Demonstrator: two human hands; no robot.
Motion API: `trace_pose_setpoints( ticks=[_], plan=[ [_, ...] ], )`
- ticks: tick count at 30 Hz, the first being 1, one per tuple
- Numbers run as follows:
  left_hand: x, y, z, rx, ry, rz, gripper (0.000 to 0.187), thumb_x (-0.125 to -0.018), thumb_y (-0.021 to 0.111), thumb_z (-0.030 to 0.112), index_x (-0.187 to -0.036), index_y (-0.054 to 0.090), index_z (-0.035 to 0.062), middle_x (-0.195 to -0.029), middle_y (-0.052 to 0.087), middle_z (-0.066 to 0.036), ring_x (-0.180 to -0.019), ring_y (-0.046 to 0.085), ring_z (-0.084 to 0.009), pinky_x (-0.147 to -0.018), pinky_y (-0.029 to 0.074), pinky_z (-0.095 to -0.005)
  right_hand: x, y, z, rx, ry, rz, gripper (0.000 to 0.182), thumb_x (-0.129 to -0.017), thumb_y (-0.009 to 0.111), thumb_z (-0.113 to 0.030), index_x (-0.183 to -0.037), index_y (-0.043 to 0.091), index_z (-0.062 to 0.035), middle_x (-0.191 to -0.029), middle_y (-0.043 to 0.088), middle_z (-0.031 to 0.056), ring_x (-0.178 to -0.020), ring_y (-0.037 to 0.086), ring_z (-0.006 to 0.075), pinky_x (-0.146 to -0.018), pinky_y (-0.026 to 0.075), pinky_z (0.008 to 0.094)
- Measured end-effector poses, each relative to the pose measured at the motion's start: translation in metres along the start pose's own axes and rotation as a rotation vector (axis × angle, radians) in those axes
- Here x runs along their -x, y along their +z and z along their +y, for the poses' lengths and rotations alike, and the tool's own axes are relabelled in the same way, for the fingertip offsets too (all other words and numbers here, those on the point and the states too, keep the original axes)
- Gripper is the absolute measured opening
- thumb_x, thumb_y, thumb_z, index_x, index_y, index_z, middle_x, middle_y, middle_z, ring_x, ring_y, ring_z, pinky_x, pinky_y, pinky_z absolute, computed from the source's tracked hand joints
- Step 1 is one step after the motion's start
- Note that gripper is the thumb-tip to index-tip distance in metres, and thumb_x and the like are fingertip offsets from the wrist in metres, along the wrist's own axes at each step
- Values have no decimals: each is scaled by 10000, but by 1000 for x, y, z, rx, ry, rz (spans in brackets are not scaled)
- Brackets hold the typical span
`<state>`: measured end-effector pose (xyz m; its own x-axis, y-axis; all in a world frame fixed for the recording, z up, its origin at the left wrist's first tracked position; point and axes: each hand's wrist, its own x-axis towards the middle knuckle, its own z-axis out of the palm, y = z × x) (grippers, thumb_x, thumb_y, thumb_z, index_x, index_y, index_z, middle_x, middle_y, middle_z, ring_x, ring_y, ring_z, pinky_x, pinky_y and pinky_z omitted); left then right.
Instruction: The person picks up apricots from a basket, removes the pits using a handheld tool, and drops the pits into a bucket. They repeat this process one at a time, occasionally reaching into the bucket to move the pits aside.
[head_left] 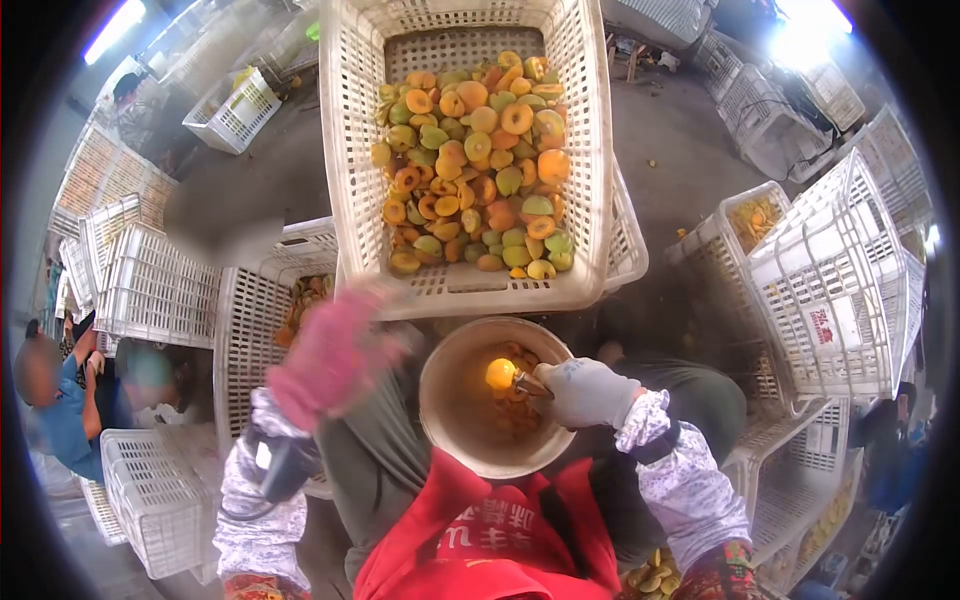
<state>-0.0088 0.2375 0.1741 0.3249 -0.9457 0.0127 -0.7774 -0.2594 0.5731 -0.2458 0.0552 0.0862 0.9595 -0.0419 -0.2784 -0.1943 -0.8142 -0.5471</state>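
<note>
My right hand [585,392], in a grey glove, holds a small tool with a yellow fruit piece [500,373] at its tip, over a round beige bowl [450,420] on my lap. Several fruit pieces lie in the bowl. My left hand [335,352], in a pink glove, is blurred with motion at the near left corner of a white plastic crate [350,150]. The crate in front of me is filled with halved orange, yellow and green fruit [475,160]. Whether the left hand holds anything is unclear.
White plastic crates stand all around: a stack at left [150,290], one with fruit beside my left knee [250,330], several at right [840,270]. A person in blue [70,400] sits at the far left. Grey concrete floor lies beyond.
</note>
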Motion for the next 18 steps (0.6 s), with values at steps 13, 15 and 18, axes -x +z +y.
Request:
trace_pose_setpoints(
  ticks=[13,15,18],
  plan=[
    [-20,111,30,-11,218,-452,307,-835,640,183,-1117,637,61,-971,625,-142,-923,619,-335,-796,513,-397,10,6,-13,127,17,-110,241,-825,545,-206,-960,645,-32,-813,690,151,-785,681,323,-680,528,423],
    [-41,100,30,43,216,-383,315,-844,646,204,-1122,642,56,-1006,636,-145,-950,626,-311,-815,512,-380,10,18,-9,160,16,93,163,-814,568,-192,-818,678,-73,-700,678,123,-670,679,293,-590,517,419],
    [-98,83,31,174,149,-159,367,-857,667,266,-1146,646,40,-1112,646,-151,-1024,630,-253,-888,495,-339,16,14,-18,160,49,150,153,-824,566,-189,-805,665,-75,-677,673,118,-616,667,286,-551,507,420]
  ],
)
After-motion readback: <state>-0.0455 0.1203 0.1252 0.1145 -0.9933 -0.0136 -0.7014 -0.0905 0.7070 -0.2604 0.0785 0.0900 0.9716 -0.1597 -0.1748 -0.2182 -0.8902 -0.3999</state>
